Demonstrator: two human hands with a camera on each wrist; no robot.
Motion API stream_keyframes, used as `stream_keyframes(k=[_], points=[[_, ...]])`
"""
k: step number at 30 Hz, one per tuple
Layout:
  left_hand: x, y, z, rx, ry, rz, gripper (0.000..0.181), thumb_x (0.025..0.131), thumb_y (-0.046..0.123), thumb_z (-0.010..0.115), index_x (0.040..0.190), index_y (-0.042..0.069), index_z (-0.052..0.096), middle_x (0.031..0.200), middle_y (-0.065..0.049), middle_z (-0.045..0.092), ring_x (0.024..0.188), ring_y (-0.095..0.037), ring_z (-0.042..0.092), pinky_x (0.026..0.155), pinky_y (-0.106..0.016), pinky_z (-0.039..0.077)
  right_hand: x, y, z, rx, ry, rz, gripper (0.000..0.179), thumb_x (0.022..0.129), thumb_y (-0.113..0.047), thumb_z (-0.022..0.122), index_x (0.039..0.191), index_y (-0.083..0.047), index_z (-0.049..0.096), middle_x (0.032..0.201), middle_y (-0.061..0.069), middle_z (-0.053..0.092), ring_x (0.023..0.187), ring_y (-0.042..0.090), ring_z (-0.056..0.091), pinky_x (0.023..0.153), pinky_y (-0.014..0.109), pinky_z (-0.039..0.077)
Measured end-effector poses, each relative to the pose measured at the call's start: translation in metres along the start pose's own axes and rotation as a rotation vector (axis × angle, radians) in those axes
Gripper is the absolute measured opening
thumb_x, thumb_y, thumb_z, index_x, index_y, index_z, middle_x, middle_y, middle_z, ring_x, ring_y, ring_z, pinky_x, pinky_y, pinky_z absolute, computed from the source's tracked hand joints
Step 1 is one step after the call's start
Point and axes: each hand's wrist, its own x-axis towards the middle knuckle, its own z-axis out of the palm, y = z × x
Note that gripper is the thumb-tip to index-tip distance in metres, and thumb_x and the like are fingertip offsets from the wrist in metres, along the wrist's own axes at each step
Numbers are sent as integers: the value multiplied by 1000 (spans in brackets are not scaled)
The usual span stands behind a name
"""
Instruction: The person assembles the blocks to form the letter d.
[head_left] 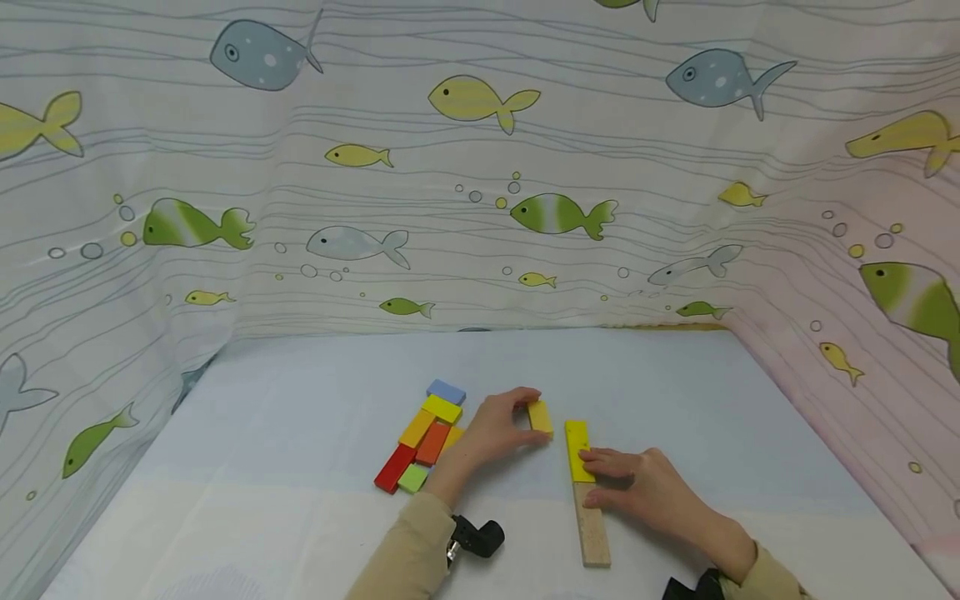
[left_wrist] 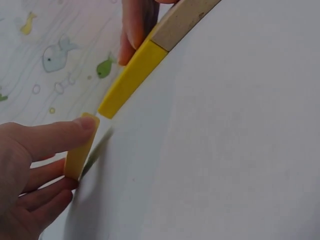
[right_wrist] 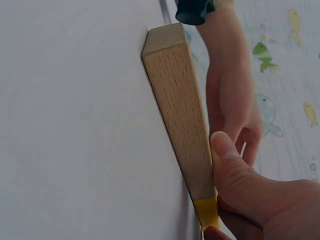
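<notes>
My left hand pinches a yellow-orange block between thumb and fingers; in the left wrist view this block is raised on edge over the white surface. To its right a bright yellow block lies end to end with a longer plain wooden block, forming one straight strip. My right hand touches that strip from the right, its fingers at the yellow block and its thumb against the wooden one. The right wrist view has the thumb along the wooden block's side.
Left of my left hand lies a cluster of blocks: blue, yellow, orange, red, orange-red and green; my forearm partly covers it. A fish-print curtain borders the white table.
</notes>
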Motion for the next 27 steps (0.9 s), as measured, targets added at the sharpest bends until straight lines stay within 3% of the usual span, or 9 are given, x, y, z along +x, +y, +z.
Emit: stream_keyframes(k=[9, 18, 27], points=[[10, -5, 9, -4, 18, 10, 62, 87, 32, 79, 141, 12, 56, 140, -3, 60, 130, -20, 55, 112, -39, 43, 0, 0, 1, 6, -4, 17, 54, 80, -52, 75, 116, -12, 76, 119, -6, 72, 112, 18, 68, 87, 37, 59], [24, 3, 19, 43, 13, 7, 59, 92, 31, 72, 144, 12, 51, 145, -5, 56, 136, -22, 50, 114, -39, 40, -1, -3, 0, -1, -15, 36, 55, 81, -53, 75, 116, -12, 76, 120, -6, 72, 113, 18, 68, 87, 39, 59], [34, 5, 25, 36, 57, 31, 56, 93, 31, 72, 142, 12, 54, 143, -7, 57, 136, -23, 50, 115, -39, 39, 0, -1, 1, -3, -2, -4, 51, 81, -49, 76, 116, -11, 76, 120, -5, 72, 112, 18, 68, 87, 38, 59]])
